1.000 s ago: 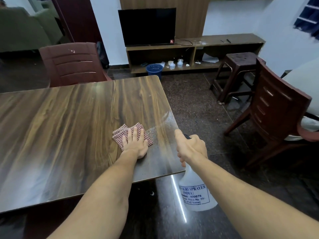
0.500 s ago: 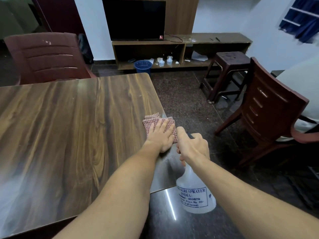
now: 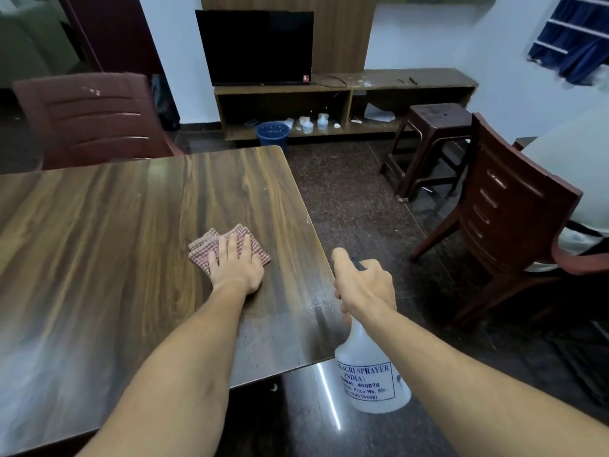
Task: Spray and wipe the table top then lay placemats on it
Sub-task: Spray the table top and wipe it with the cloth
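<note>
My L grip (image 3: pixel 235 268) lay flat, pressing cloth (image 3: pixel 258 250) on tabletop (image 3: pixel 115 225) near its right edge to wipe; R grip (image 3: pixel 362 285) wrapped spray bottle (image 3: pixel 372 380) just off that edge, prob. ready to spray.

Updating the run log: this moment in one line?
wipe stage | left hand flat on cloth | right hand grips spray bottle
</note>
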